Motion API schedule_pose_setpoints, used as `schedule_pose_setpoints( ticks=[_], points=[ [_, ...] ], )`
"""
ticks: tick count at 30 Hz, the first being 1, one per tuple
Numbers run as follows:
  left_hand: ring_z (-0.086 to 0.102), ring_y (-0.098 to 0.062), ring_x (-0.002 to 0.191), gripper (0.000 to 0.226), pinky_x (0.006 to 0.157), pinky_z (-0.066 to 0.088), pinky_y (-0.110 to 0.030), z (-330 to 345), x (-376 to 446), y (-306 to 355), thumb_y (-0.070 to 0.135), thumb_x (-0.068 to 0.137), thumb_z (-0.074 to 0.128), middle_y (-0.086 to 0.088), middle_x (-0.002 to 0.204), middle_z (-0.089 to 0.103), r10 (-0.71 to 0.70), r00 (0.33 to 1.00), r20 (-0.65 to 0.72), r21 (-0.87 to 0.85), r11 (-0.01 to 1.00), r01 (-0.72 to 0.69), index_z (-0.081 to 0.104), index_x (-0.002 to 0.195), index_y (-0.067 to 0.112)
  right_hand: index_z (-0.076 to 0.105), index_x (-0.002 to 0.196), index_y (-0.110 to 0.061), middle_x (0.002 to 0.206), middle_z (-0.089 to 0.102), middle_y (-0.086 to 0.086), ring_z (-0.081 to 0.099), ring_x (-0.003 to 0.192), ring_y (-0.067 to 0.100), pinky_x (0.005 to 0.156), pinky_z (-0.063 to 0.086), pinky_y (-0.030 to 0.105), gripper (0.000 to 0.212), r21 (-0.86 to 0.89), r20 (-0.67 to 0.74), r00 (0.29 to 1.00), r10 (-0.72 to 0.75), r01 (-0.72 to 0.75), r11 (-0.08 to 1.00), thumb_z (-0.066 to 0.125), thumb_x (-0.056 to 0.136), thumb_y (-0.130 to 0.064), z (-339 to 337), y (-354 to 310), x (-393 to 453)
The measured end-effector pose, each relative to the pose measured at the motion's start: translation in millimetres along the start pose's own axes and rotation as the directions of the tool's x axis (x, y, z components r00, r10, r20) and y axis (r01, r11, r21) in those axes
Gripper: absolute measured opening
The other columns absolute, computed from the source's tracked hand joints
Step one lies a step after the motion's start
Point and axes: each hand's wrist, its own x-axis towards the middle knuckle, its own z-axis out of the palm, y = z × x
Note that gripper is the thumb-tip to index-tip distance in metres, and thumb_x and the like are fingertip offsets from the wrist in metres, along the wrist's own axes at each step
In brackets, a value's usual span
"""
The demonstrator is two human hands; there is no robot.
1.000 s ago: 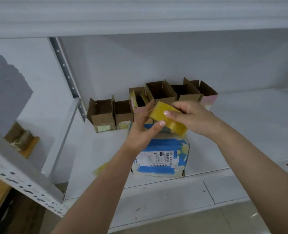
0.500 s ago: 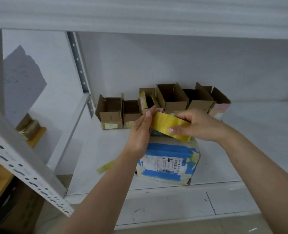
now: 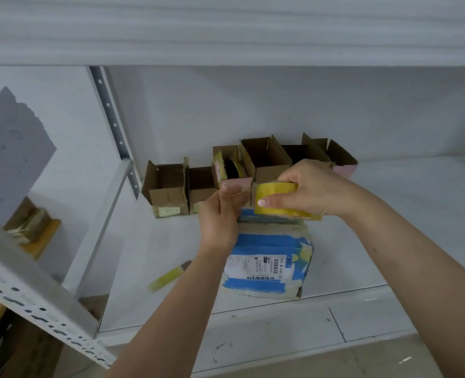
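Though the parcel [image 3: 266, 257] near the shelf's [image 3: 389, 227] front edge already wears blue tape, no yellow strip lies on it, so taping looks barely begun. Above its far side the right hand's [image 3: 313, 192] curled fingers [image 3: 269, 202] clasp the tape roll [image 3: 277, 196] and the left hand [image 3: 220, 214] pinches its free end, short of the open boxes [image 3: 264, 156] at the back edge.

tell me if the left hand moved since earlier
Yes. The left hand moved left, away from the yellow tape roll, judged against the blue-taped cardboard parcel.
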Motion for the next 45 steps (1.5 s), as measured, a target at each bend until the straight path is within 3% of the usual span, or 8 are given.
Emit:
schedule_pose_setpoints(
  ticks=[4, 10, 16, 21, 26, 31, 40, 45],
  points=[
    [0.071, -0.011, 0.093, 0.048, 0.084, 0.057, -0.032, 2, 2, -1, 0.042, 0.103, 0.031, -0.001, 0.095, 0.076, -0.046, 0.995, -0.094, 0.005, 0.999, 0.047, 0.068, 0.108, 0.011, 0.073, 0.076, -0.01, 0.077, 0.071, 0.01, 0.068, 0.074, 0.023, 0.069, 0.055, 0.037, 0.071, 0.128, 0.024, 0.995, 0.099, -0.102, 0.987, 0.06, 0.051, -0.075, -6, -1, -4],
    [0.071, -0.022, 0.094, 0.042, 0.082, 0.057, -0.036, -3, 11, 2, 0.038, 0.105, 0.034, -0.008, 0.096, 0.075, -0.205, 0.97, -0.128, -0.175, 0.968, 0.181, 0.067, 0.099, 0.012, 0.073, 0.082, -0.026, 0.081, 0.07, -0.01, 0.065, 0.082, 0.007, 0.075, 0.046, 0.029, 0.028, 0.435, 0.164, 0.982, 0.097, -0.161, 0.886, 0.07, 0.071, -0.051, -21, 7, -5],
    [0.072, -0.02, 0.095, 0.046, 0.086, 0.054, -0.038, -10, 15, 2, 0.038, 0.106, 0.033, -0.009, 0.093, 0.076, -0.3, 0.952, -0.067, -0.289, 0.919, 0.269, 0.065, 0.102, 0.006, 0.072, 0.093, -0.024, 0.094, 0.072, 0.001, 0.065, 0.1, 0.024, 0.091, 0.049, 0.038, 0.037, 0.492, 0.169, 0.961, 0.217, -0.273, 0.827, 0.066, 0.064, -0.047, -10, 13, -2],
    [0.071, -0.02, 0.096, 0.044, 0.074, 0.056, -0.031, -9, 15, 4, 0.038, 0.106, 0.033, -0.008, 0.094, 0.076, -0.305, 0.945, -0.122, -0.357, 0.901, 0.245, 0.064, 0.103, 0.007, 0.077, 0.082, -0.026, 0.077, 0.076, -0.004, 0.072, 0.075, 0.01, 0.072, 0.051, 0.026, 0.041, 0.38, 0.144, 0.962, 0.232, -0.27, 0.884, 0.064, 0.06, -0.059, -10, 10, 8],
    [0.071, -0.011, 0.095, 0.041, 0.074, 0.057, -0.02, -26, 9, -3, 0.036, 0.105, 0.033, 0.001, 0.096, 0.076, -0.152, 0.976, -0.154, -0.135, 0.982, 0.132, 0.066, 0.103, 0.011, 0.077, 0.079, -0.024, 0.071, 0.074, -0.008, 0.069, 0.064, 0.003, 0.06, 0.047, 0.017, 0.045, 0.316, 0.131, 0.971, 0.2, -0.233, 0.92, 0.061, 0.065, -0.064, -4, 7, 13],
    [0.066, 0.004, 0.095, 0.036, 0.074, 0.052, -0.01, -48, 0, -11, 0.038, 0.105, 0.033, 0.018, 0.094, 0.074, -0.053, 0.976, -0.21, 0.05, 0.997, 0.065, 0.067, 0.099, 0.027, 0.077, 0.076, -0.016, 0.068, 0.073, -0.004, 0.07, 0.062, 0.008, 0.064, 0.051, 0.027, 0.053, 0.314, 0.059, 0.979, 0.195, -0.203, 0.927, 0.064, 0.063, -0.065, 7, 3, 17],
    [0.071, -0.007, 0.082, 0.035, 0.062, 0.053, -0.021, -63, -15, -35, 0.035, 0.104, 0.037, 0.008, 0.09, 0.075, -0.295, 0.91, -0.291, 0.037, 0.947, 0.318, 0.068, 0.103, 0.021, 0.075, 0.077, -0.008, 0.07, 0.07, 0.005, 0.067, 0.067, 0.018, 0.054, 0.05, 0.027, 0.046, 0.235, -0.087, 0.983, 0.162, -0.138, 0.962, 0.069, 0.08, -0.053, 29, -7, 27],
    [0.071, -0.012, 0.09, 0.036, 0.078, 0.059, -0.028, -58, -28, -44, 0.033, 0.105, 0.036, -0.001, 0.102, 0.074, -0.342, 0.909, -0.236, -0.001, 0.936, 0.352, 0.066, 0.115, 0.014, 0.075, 0.073, -0.023, 0.06, 0.066, -0.009, 0.06, 0.056, -0.003, 0.049, 0.039, 0.021, 0.03, 0.225, -0.127, 0.975, 0.184, -0.152, 0.962, 0.071, 0.08, -0.052, 33, -7, 25]
  ],
)
